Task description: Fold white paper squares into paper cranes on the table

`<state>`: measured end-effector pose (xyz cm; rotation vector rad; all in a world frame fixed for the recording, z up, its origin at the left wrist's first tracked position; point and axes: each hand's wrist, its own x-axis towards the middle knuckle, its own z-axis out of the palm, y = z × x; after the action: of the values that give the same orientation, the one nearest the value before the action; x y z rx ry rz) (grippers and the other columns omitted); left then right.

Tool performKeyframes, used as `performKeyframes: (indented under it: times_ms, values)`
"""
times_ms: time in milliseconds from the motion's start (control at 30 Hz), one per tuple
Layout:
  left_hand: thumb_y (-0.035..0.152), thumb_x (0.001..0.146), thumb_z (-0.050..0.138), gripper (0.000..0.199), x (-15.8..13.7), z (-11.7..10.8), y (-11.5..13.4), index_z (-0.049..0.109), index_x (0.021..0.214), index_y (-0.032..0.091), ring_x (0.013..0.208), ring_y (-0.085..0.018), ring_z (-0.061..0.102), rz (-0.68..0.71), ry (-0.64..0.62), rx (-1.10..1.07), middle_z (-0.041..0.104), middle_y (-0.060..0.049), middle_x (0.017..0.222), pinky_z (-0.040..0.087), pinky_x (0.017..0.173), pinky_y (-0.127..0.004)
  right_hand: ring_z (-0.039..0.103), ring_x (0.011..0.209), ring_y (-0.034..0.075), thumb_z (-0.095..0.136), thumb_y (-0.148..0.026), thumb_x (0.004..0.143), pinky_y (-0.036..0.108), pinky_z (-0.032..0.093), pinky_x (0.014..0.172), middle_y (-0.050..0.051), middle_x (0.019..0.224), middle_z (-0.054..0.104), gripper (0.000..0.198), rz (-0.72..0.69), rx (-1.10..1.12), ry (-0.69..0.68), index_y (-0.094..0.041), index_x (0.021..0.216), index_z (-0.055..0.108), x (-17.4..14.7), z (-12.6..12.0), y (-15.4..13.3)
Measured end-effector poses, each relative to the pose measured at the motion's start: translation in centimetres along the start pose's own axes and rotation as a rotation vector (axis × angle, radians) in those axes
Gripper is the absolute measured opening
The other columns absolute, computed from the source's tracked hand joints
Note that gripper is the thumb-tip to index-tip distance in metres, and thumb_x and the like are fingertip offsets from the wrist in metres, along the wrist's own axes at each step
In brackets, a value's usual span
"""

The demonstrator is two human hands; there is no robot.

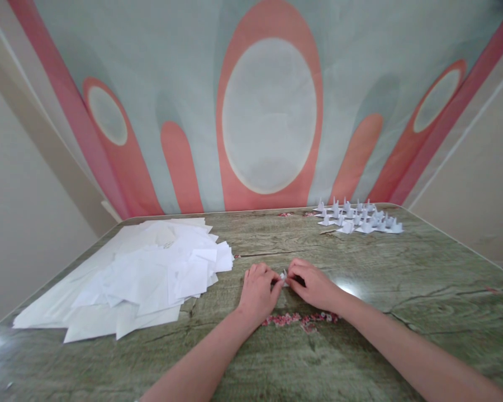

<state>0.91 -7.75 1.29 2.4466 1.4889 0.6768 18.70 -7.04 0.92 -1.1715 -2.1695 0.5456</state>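
Observation:
Near the middle of the table, my left hand and my right hand meet at a small folded white paper piece. Its thin pointed tip shows between the fingertips, but much of it is hidden by them. Both hands pinch it, thumb against fingers, one from each side. At the back right stand several small white paper cranes, grouped in rows. To the left lies a loose, spread pile of white paper sheets, with smaller squares on top of larger ones.
The wood-patterned table has a printed strip of pink blossoms and a glossy surface. Its back edge meets a wall covering with coral and grey oval shapes. A tiny scrap lies at the front left.

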Motion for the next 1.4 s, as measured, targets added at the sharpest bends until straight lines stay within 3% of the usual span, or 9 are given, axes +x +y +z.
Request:
performKeyframes:
  times_ms: [233, 933, 1067, 1200, 1400]
  values:
    - [0.031, 0.083, 0.050, 0.014, 0.0, 0.1, 0.1, 0.060, 0.081, 0.021, 0.090, -0.019, 0.045, -0.013, -0.007, 0.016, 0.051, -0.003, 0.087, 0.035, 0.078, -0.033, 0.050, 0.080, 0.017, 0.055, -0.016, 0.078, 0.031, 0.041, 0.072, 0.004, 0.085, 0.054, 0.004, -0.007, 0.044, 0.062, -0.017, 0.075, 0.056, -0.4, 0.6, 0.4]
    - [0.028, 0.081, 0.053, 0.009, 0.2, -0.1, -0.1, 0.057, 0.080, 0.020, 0.088, -0.019, 0.049, 0.008, 0.020, 0.007, 0.055, -0.002, 0.085, 0.038, 0.078, -0.033, 0.052, 0.069, 0.015, 0.056, -0.020, 0.076, 0.027, 0.040, 0.065, 0.001, 0.071, 0.057, 0.004, 0.159, -0.005, 0.063, -0.018, 0.073, 0.058, 0.4, 1.1, 0.7]
    - [0.025, 0.081, 0.053, 0.011, 0.0, -0.6, 0.4, 0.055, 0.091, 0.019, 0.089, -0.018, 0.050, 0.027, 0.027, 0.052, 0.057, -0.003, 0.092, 0.039, 0.078, -0.033, 0.052, 0.068, 0.015, 0.055, -0.020, 0.076, 0.027, 0.039, 0.064, 0.001, 0.070, 0.057, 0.006, 0.156, -0.019, 0.067, -0.018, 0.072, 0.058, 0.5, 1.1, 0.6]
    - [0.021, 0.087, 0.042, 0.023, -0.9, -1.0, 1.4, 0.054, 0.106, 0.021, 0.104, -0.021, 0.046, 0.211, -0.052, 0.210, 0.057, -0.004, 0.109, 0.036, 0.087, -0.037, 0.051, 0.067, 0.015, 0.055, -0.021, 0.076, 0.026, 0.039, 0.063, 0.001, 0.069, 0.057, 0.007, 0.150, -0.024, 0.069, -0.017, 0.070, 0.056, 0.5, 1.2, 0.6]
    - [0.036, 0.090, 0.035, 0.041, -2.1, -0.7, 1.8, 0.048, 0.121, 0.013, 0.119, -0.025, 0.037, 0.242, -0.082, 0.366, 0.052, -0.007, 0.125, 0.031, 0.096, -0.041, 0.051, 0.068, 0.015, 0.054, -0.020, 0.078, 0.027, 0.040, 0.065, 0.001, 0.070, 0.056, 0.007, 0.142, -0.008, 0.077, -0.018, 0.071, 0.056, 0.4, 1.4, 0.7]
